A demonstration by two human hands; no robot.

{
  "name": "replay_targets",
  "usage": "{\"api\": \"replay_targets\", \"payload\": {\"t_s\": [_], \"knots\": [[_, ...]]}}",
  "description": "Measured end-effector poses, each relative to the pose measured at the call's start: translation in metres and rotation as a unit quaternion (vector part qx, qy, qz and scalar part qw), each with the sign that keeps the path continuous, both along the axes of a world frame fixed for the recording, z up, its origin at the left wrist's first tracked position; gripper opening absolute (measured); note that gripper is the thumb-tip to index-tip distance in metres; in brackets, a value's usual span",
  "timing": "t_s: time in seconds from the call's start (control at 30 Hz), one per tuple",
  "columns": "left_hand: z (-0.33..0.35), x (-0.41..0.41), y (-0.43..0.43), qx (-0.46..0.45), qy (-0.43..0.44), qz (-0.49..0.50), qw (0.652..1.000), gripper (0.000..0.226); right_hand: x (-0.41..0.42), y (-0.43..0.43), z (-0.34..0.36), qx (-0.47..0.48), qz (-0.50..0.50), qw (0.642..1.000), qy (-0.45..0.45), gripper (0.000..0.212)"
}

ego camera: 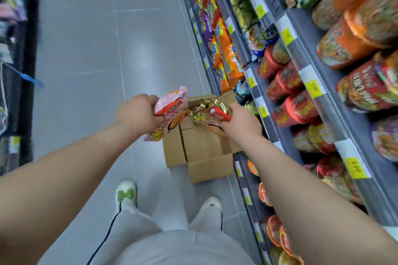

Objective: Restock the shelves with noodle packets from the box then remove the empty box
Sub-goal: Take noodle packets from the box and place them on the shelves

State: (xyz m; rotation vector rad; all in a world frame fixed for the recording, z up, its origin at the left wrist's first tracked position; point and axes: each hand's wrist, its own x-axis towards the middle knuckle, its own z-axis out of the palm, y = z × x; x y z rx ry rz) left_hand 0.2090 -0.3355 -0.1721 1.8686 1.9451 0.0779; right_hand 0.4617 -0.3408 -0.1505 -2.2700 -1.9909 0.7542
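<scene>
Shelves [300, 58] lie to my right, nearest my right hand [241, 123], clamped on a gold-red packet [212, 114]; my left hand [137, 114] grips a pink packet [170, 112]; both hang over the box [206, 153] on the floor [86, 49].

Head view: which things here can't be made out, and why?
The cardboard box: its far end is covered by the pink packet in the left hand and the gold-red packet in the right hand, so any stock left there is hidden.
The left-side shelving: blurred and cut off by the frame edge, so the goods are unreadable.
The yellow price labels: print too blurred to read.
</scene>
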Motion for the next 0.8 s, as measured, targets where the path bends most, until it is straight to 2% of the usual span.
{"api": "replay_targets", "payload": {"t_s": [0.17,0.27,0.4,0.6,0.8], "knots": [[0.035,-0.104,0.011,0.045,-0.003,0.014,0.999,0.027,-0.103,0.008,0.023,0.037,-0.031,0.998,0.038,0.021],[0.051,-0.169,0.017,0.074,-0.037,0.023,0.996,0.025,-0.16,0.017,0.037,0.094,-0.015,0.993,0.074,0.018],[0.079,-0.243,0.023,0.106,-0.024,0.059,0.992,0.025,-0.234,0.04,0.059,0.156,0.013,0.984,0.089,0.016],[0.084,-0.304,0.068,0.137,-0.058,0.08,0.986,0.018,-0.296,0.105,0.064,0.201,0.024,0.974,0.1,0.017],[0.073,-0.331,0.169,0.137,-0.046,0.086,0.986,0.02,-0.33,0.214,0.055,0.196,0.002,0.976,0.098,0.014]]}}
